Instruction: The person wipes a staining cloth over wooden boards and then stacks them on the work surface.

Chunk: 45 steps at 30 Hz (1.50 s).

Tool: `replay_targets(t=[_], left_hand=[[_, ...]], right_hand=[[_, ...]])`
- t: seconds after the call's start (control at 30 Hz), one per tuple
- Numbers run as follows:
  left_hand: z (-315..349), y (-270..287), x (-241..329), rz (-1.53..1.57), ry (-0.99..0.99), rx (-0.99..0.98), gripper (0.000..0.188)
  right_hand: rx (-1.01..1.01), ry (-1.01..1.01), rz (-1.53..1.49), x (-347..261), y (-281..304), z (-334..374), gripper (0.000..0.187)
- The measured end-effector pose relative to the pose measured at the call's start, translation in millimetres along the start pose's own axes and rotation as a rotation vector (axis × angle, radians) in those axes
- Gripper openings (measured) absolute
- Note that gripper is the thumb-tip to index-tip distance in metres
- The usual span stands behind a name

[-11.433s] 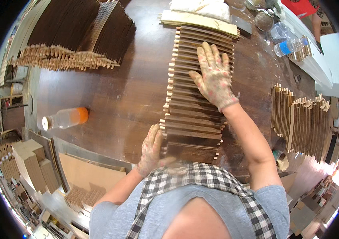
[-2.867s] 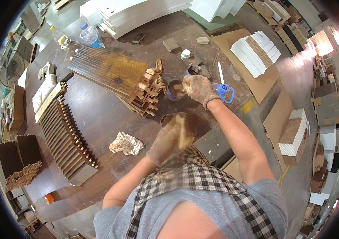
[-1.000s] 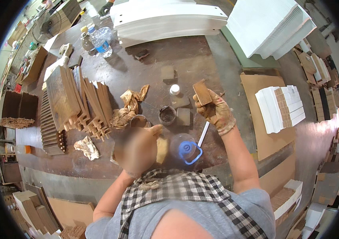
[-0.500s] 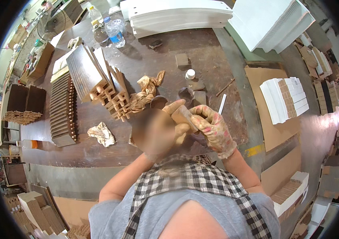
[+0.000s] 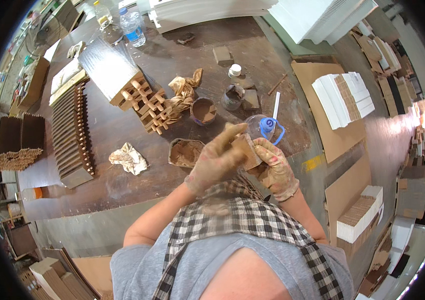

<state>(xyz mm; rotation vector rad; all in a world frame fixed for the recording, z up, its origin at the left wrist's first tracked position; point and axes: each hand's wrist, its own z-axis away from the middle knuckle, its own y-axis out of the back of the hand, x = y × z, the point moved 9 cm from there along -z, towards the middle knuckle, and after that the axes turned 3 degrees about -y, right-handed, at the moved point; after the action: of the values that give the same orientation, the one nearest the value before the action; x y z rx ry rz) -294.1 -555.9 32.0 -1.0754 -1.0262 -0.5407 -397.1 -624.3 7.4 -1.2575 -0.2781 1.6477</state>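
I wear stained, pale work gloves on both hands, over the near edge of a dark brown table (image 5: 122, 192). My right hand (image 5: 275, 172) grips a small, flat brown block (image 5: 246, 151) between thumb and fingers. Just left of it is my left hand (image 5: 216, 161), its fingers stretched out and slightly blurred. Whether those fingertips touch the block I cannot tell. Behind my left wrist stands an open tub of brown stuff (image 5: 185, 152). A clear jug (image 5: 255, 125) with a blue cap and handle is beyond the block, partly hidden by my hands.
Farther in are a brown-filled cup (image 5: 203, 111), a dark cup (image 5: 233, 97) and a white-capped bottle (image 5: 235, 70). Stacked boards with wooden pegs (image 5: 145, 102), a slatted row (image 5: 72, 135) and a crumpled rag (image 5: 128, 159) lie left. White panels (image 5: 342, 100) lie on cardboard at right.
My left hand has let go of the block and its fingers have straightened. The right hand still holds it. The view has shifted, and the tub and blue-handled jug now show more.
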Motion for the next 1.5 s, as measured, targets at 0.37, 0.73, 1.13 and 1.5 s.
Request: replay_targets(t=[0.37, 0.73, 1.13, 1.5], left_hand=[[-2.0, -14.1, -45.0, -0.074, 0.109, -0.172, 0.047], [-0.1, -13.6, -61.7, -0.158, 0.097, -0.212, 0.048], [4.2, 15.1, -66.5, 0.171, 0.145, -0.032, 0.053], [8.8, 39.2, -67.5, 0.485, 0.136, 0.044, 0.054]], right_hand=[[0.099, -0.036, -0.192, 34.0, 29.7, 36.2, 0.019], [0.238, 0.250, 0.500, 3.9, 85.5, 36.6, 0.023], [0.435, 1.041, 1.807, -88.2, 13.6, -12.3, 0.035], [0.630, 1.090, 1.860, -125.4, 19.0, -4.5, 0.043]])
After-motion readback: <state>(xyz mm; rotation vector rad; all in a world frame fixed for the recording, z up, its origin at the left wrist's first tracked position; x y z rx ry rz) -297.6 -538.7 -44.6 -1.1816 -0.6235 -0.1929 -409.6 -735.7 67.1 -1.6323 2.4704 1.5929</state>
